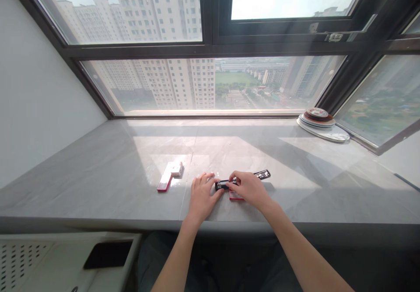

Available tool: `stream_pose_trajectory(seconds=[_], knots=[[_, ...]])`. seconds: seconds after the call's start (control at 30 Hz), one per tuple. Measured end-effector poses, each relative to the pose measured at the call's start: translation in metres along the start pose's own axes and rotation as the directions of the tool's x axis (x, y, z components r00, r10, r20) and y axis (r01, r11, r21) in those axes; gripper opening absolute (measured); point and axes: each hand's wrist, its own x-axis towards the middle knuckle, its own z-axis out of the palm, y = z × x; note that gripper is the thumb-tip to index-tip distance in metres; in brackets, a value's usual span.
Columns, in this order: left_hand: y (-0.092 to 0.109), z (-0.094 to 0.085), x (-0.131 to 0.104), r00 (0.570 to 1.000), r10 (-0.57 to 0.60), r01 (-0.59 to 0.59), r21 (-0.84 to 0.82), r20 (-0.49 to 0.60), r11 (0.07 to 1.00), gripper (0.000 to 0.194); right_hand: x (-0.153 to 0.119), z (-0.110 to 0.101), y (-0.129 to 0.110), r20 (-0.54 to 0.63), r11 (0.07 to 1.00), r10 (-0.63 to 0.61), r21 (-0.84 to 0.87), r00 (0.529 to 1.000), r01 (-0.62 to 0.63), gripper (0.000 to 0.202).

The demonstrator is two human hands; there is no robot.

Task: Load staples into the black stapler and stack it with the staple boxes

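A black stapler point(222, 185) lies opened out on the grey stone sill, its metal channel facing up. My left hand point(202, 196) grips the near-left end between thumb and forefinger, the other fingers spread on the stone. Over the middle of the stapler is my right hand point(247, 188), thumb and fingertips pinched together at the channel; whatever they hold is too small to make out. The stapler's other arm point(263, 175) sticks out beyond the right hand. Partly under that hand sits a red-edged small box point(236, 196).
Left of my hands lie a flat white-and-red box point(165, 180) and a small white box point(177, 168). Stacked plates or coasters point(317, 119) stand in the right back corner by the window. Below the sill's front edge, a dark phone-like slab point(107, 255) rests on a white cabinet point(62, 279).
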Motion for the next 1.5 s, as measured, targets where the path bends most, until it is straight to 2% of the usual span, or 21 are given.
stream_pose_trajectory(seconds=[0.1,0.23,0.33,0.57,0.7,1.07,1.2,1.5], knots=[[0.005,-0.005,-0.001,1.000,-0.004,0.003,-0.078,-0.017,0.997,0.035,0.000,0.001,0.000,0.005,1.000,-0.005,0.007,1.000,0.005,0.022],[0.008,-0.008,-0.001,1.000,-0.017,0.019,-0.220,0.009,0.975,0.027,-0.001,0.002,0.000,0.013,0.999,-0.005,0.047,1.000,0.004,0.022],[0.007,-0.007,0.000,1.000,-0.021,0.026,-0.266,0.022,0.964,0.025,-0.002,0.003,-0.001,0.019,0.995,-0.039,0.095,0.999,0.037,0.022],[0.013,-0.012,0.001,1.000,-0.021,0.026,-0.294,0.021,0.955,0.022,0.000,0.004,-0.001,0.008,0.988,-0.102,0.119,0.995,0.100,0.021],[0.016,-0.014,0.000,1.000,-0.015,0.020,-0.302,0.021,0.953,0.020,-0.002,0.005,-0.005,0.041,0.984,-0.141,0.117,0.989,0.135,0.023],[0.010,-0.010,-0.001,0.998,-0.061,0.057,-0.359,-0.001,0.932,0.018,-0.004,0.011,-0.013,0.018,0.977,-0.200,0.075,0.980,0.198,0.023],[0.011,-0.009,-0.001,0.998,-0.068,0.066,-0.360,0.008,0.931,0.021,0.001,0.005,-0.013,0.050,0.982,-0.184,0.052,0.982,0.181,0.020],[0.008,-0.009,-0.001,0.999,-0.044,0.046,-0.337,0.012,0.940,0.020,0.014,-0.002,-0.008,0.137,0.973,-0.214,0.112,0.967,0.200,0.018]])
